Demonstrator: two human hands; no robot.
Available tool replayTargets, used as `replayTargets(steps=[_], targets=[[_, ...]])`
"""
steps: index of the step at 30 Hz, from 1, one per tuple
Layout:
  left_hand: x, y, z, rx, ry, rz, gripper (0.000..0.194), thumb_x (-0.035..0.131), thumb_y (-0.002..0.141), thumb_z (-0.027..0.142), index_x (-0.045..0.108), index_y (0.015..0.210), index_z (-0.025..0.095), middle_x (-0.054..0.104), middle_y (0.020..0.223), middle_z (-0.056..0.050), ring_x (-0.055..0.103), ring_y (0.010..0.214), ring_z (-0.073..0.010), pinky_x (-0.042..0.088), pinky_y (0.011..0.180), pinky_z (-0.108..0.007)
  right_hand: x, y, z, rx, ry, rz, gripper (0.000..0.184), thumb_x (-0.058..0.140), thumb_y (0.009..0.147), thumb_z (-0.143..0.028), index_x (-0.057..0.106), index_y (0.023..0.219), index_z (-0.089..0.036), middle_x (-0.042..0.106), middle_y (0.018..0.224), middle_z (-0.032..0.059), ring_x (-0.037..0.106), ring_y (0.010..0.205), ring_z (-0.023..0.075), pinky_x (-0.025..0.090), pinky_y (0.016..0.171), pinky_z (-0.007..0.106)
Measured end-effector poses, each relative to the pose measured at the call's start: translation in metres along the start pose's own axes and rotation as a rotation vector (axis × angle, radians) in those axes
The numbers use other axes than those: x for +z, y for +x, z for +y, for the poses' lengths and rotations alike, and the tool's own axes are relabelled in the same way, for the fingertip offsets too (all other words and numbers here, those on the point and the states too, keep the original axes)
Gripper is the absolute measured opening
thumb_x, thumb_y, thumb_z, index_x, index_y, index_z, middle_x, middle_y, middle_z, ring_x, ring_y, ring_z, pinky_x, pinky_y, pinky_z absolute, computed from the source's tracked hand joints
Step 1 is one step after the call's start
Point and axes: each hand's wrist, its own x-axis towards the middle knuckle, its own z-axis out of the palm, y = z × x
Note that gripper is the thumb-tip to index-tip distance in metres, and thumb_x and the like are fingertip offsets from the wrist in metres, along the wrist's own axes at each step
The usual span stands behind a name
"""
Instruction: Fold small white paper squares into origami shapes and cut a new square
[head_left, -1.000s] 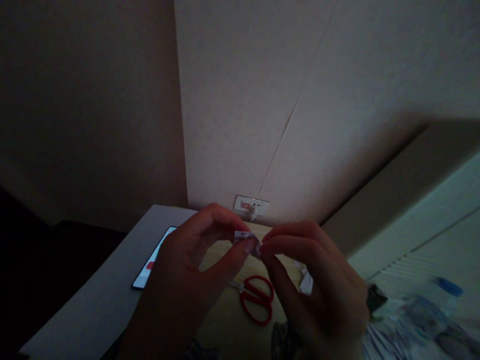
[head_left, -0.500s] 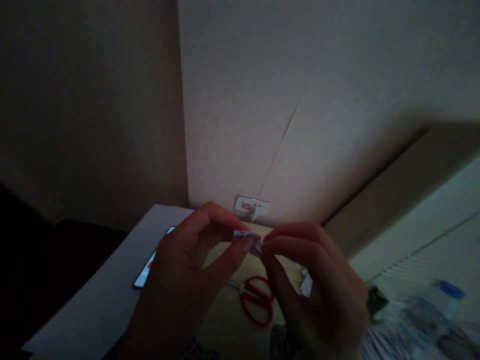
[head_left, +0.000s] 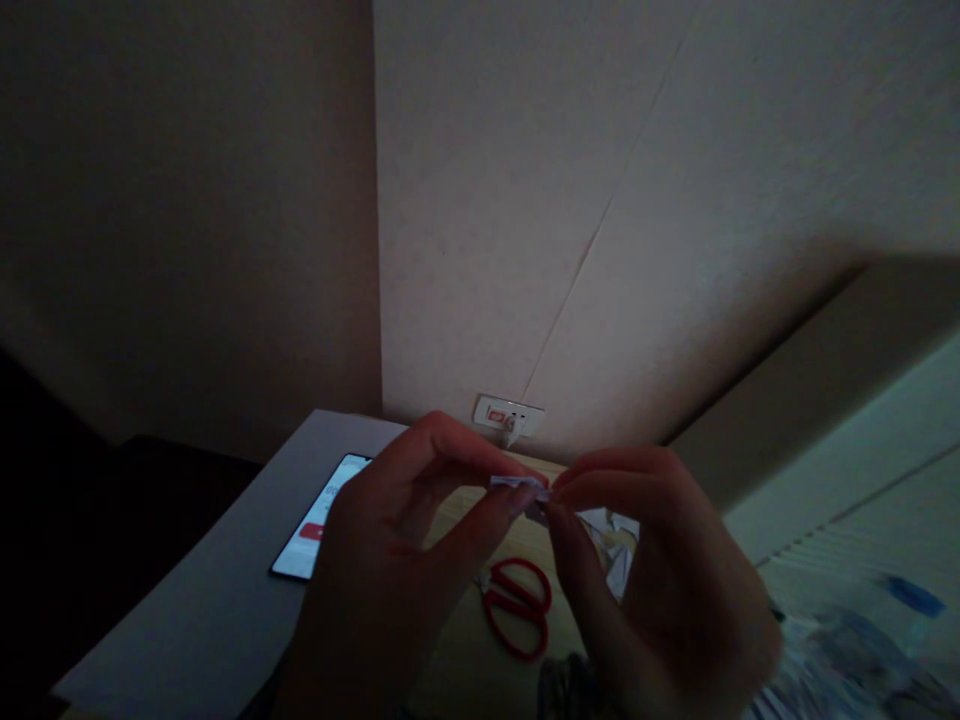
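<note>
A small folded piece of white paper point(head_left: 511, 482) is pinched between the thumb and index finger of my left hand point(head_left: 397, 540). My right hand point(head_left: 660, 570) grips the right end of the same paper with thumb and fingertips, so the two hands nearly meet. Part of the paper is hidden behind the fingers. Below the hands, scissors with red handles point(head_left: 519, 608) lie on the wooden tabletop point(head_left: 457, 655), their blades mostly covered by my left hand. White paper scraps point(head_left: 619, 560) lie on the table behind my right hand.
A phone with a lit screen point(head_left: 307, 545) rests on a pale sheet point(head_left: 202, 580) at the left. A wall socket point(head_left: 508, 414) with a plug in it is behind the table. Clear plastic with a blue cap point(head_left: 915, 597) stands at the lower right.
Both hands have shifted slightly right with the paper, and the right hand has tilted. More of the phone screen and of the paper scraps shows. The camera view has moved a little.
</note>
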Motion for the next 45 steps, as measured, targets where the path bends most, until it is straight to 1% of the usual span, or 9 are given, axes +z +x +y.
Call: replayTargets(steps=[7, 13, 18, 28, 32, 36, 41, 43, 45], targets=[[0.000, 0.000, -0.002, -0.002, -0.074, -0.010, 0.018, 0.073, 0.073, 0.010, 0.068, 0.066, 0.026, 0.072, 0.068, 0.007, 0.071, 0.070, -0.0114, 0.059, 0.071, -0.017, -0.003, 0.002, 0.002, 0.047, 0.025, -0.043, 0.017, 0.060, 0.084, -0.005, 0.061, 0.083, -0.022, 0.061, 0.083, 0.0001, 0.060, 0.076, 0.0142, 0.048, 0.063, 0.026], [-0.002, 0.000, -0.001, -0.038, -0.067, -0.034, 0.019, 0.075, 0.072, 0.009, 0.069, 0.065, 0.026, 0.074, 0.069, 0.006, 0.072, 0.071, -0.0135, 0.060, 0.070, -0.020, -0.003, 0.001, 0.001, 0.077, -0.007, -0.021, 0.016, 0.061, 0.083, -0.007, 0.060, 0.080, -0.023, 0.058, 0.090, 0.0001, 0.058, 0.084, 0.0147, 0.046, 0.069, 0.027], [-0.002, 0.001, 0.000, -0.025, -0.045, -0.040, 0.018, 0.075, 0.072, 0.011, 0.068, 0.065, 0.025, 0.072, 0.068, 0.006, 0.072, 0.071, -0.0138, 0.061, 0.070, -0.021, -0.001, 0.001, 0.000, 0.114, -0.034, 0.000, 0.015, 0.060, 0.083, -0.010, 0.060, 0.080, -0.024, 0.057, 0.096, 0.0017, 0.057, 0.092, 0.0175, 0.048, 0.076, 0.030], [0.001, -0.001, -0.001, 0.005, -0.048, 0.004, 0.017, 0.073, 0.071, 0.011, 0.066, 0.065, 0.025, 0.070, 0.067, 0.006, 0.069, 0.068, -0.0119, 0.058, 0.068, -0.019, 0.007, -0.002, -0.004, 0.154, -0.028, 0.050, 0.016, 0.059, 0.083, -0.010, 0.056, 0.075, -0.024, 0.053, 0.097, 0.0036, 0.057, 0.091, 0.0193, 0.052, 0.069, 0.029], [0.000, -0.002, -0.002, 0.065, -0.013, 0.035, 0.017, 0.071, 0.070, 0.009, 0.065, 0.065, 0.024, 0.069, 0.067, 0.007, 0.067, 0.066, -0.0100, 0.057, 0.064, -0.016, 0.009, -0.001, -0.005, 0.170, -0.040, 0.065, 0.016, 0.058, 0.084, -0.012, 0.055, 0.074, -0.024, 0.054, 0.098, 0.0044, 0.058, 0.092, 0.0203, 0.053, 0.068, 0.030], [0.001, -0.003, -0.004, 0.108, -0.034, 0.050, 0.022, 0.073, 0.070, 0.006, 0.067, 0.065, 0.026, 0.069, 0.065, 0.010, 0.067, 0.065, -0.0056, 0.054, 0.064, -0.008, 0.006, -0.001, -0.003, 0.170, -0.039, 0.017, 0.016, 0.058, 0.084, -0.010, 0.056, 0.077, -0.024, 0.055, 0.102, 0.0045, 0.059, 0.096, 0.0203, 0.053, 0.071, 0.029], [-0.001, -0.001, -0.010, 0.173, -0.046, 0.092, 0.024, 0.074, 0.072, 0.006, 0.068, 0.067, 0.028, 0.072, 0.071, 0.011, 0.069, 0.072, -0.0064, 0.055, 0.070, -0.009, 0.000, -0.002, 0.002, 0.205, -0.044, -0.045, 0.008, 0.063, 0.087, -0.020, 0.062, 0.082, -0.026, 0.057, 0.107, 0.0043, 0.059, 0.103, 0.0220, 0.052, 0.077, 0.032], [-0.003, 0.000, -0.012, 0.223, -0.037, 0.075, 0.023, 0.075, 0.072, 0.006, 0.068, 0.067, 0.028, 0.071, 0.070, 0.011, 0.068, 0.071, -0.0058, 0.054, 0.069, -0.008, 0.000, -0.002, 0.002, 0.242, -0.028, -0.020, 0.009, 0.064, 0.088, -0.021, 0.063, 0.081, -0.026, 0.058, 0.106, 0.0022, 0.059, 0.102, 0.0204, 0.050, 0.081, 0.032], [-0.005, 0.001, -0.013, 0.227, -0.044, 0.045, 0.023, 0.075, 0.072, 0.005, 0.068, 0.068, 0.027, 0.070, 0.069, 0.011, 0.067, 0.069, -0.0052, 0.054, 0.068, -0.007, 0.002, -0.002, 0.002, 0.262, -0.011, -0.010, 0.011, 0.065, 0.087, -0.020, 0.064, 0.079, -0.027, 0.058, 0.105, 0.0003, 0.058, 0.100, 0.0183, 0.048, 0.082, 0.031]])
